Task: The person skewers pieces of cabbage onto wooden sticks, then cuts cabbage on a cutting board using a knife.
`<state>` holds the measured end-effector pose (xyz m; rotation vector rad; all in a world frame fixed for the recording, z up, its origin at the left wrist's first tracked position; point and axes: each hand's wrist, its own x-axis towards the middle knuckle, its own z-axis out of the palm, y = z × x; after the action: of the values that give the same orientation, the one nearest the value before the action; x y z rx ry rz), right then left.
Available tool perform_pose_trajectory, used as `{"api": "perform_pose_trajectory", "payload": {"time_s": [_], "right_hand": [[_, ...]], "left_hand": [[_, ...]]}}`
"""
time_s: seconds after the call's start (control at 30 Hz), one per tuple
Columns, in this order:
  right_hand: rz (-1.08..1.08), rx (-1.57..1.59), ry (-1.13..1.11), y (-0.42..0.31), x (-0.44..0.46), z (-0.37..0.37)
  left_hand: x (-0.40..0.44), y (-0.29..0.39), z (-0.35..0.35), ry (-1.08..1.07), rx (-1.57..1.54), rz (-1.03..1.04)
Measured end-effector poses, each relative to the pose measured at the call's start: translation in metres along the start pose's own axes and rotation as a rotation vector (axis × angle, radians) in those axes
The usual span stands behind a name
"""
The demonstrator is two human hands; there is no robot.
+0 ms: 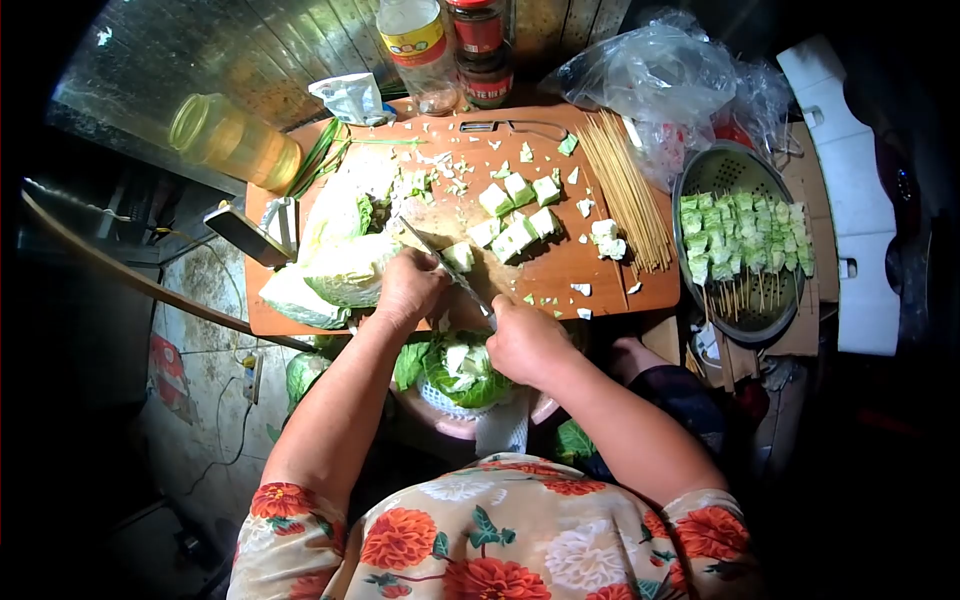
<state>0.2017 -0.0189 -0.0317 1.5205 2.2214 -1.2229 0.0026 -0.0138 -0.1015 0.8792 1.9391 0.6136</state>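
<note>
My right hand (527, 338) is wrapped around the handle of a kitchen knife (440, 262). Its blade points away and to the left over the wooden cutting board (640, 290). Bent fingers of my left hand (412, 288) press close to the blade on cabbage, mostly hidden under the hand. Just right of the blade sits a cut cabbage chunk (459, 257). Large pale cabbage wedges (345, 270) lie left of my left hand. Several cabbage chunks (515, 237) are grouped farther right on the board.
Bamboo skewers (625, 190) lie at the board's right. Beyond them, a metal colander (700, 170) holds skewered cabbage (745, 235). A jar of yellow liquid (240, 145), a phone-like device (245, 235), jars (480, 50) and plastic bags (650, 80) surround the board. Below is a basin with cabbage leaves (460, 375).
</note>
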Motion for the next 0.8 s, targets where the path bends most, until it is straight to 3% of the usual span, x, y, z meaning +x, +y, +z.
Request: {"api": "perform_pose_trajectory", "payload": {"time_s": [0.27, 0.43, 0.57, 0.63, 0.67, 0.8], "right_hand": [[0.058, 0.046, -0.001, 0.002, -0.003, -0.010], [0.005, 0.040, 0.082, 0.014, 0.006, -0.002], [0.031, 0.020, 0.058, 0.008, -0.001, -0.006], [-0.023, 0.048, 0.061, 0.008, -0.006, -0.006], [-0.023, 0.047, 0.060, 0.009, -0.009, -0.004], [-0.064, 0.002, 0.103, 0.015, -0.022, 0.004]], "left_hand": [[-0.008, -0.003, -0.003, 0.021, 0.129, 0.097], [-0.024, 0.021, -0.015, -0.193, 0.209, 0.042], [-0.019, 0.008, -0.018, -0.170, 0.264, 0.150], [-0.029, 0.031, -0.036, -0.338, 0.376, 0.069], [-0.037, 0.048, -0.047, -0.414, 0.354, -0.004], [-0.053, 0.064, -0.083, -0.336, -0.038, -0.008]]}}
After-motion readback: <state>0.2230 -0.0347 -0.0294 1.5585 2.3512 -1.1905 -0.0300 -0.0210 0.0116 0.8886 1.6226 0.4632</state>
